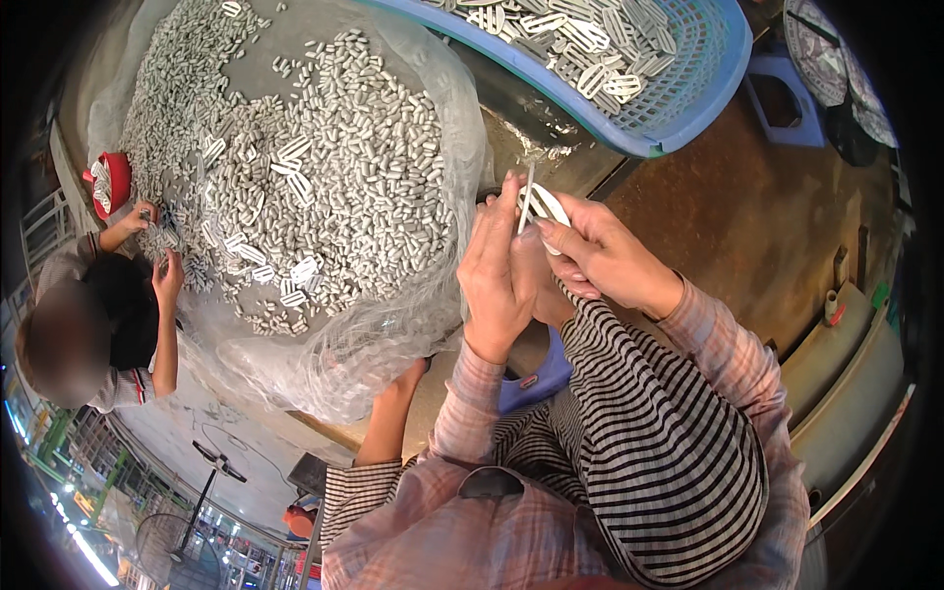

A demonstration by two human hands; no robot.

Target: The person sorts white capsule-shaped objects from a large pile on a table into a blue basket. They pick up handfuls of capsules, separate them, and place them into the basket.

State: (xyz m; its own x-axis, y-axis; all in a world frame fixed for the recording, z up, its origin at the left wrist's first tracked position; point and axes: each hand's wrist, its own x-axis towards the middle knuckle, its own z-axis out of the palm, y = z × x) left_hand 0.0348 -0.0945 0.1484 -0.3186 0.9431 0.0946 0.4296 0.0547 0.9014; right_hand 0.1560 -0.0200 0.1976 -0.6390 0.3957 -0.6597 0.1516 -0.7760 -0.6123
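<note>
**Both hands closed on a bundle of white oval loops**

The left hand [500,270] and the right hand [600,256] meet in front of the person's chest, fingers curled around a small bundle of white oval loops [543,205]. The left thumb and fingers pinch the bundle's near edge; the right fingers wrap it from the other side (one thin strip stands up between them). Both hands are closed on it, neither spread open.

Just beyond the hands lies a clear plastic sheet [393,334] heaped with grey-white small pieces [334,167], a few assembled loops scattered among them. Above and right of the hands sits a blue plastic basket [688,108] filled with finished loops. At the far left another person [108,315] handles pieces at the sheet's edge, near a red container [113,182]. The brown floor [747,216] shows to the right.
</note>
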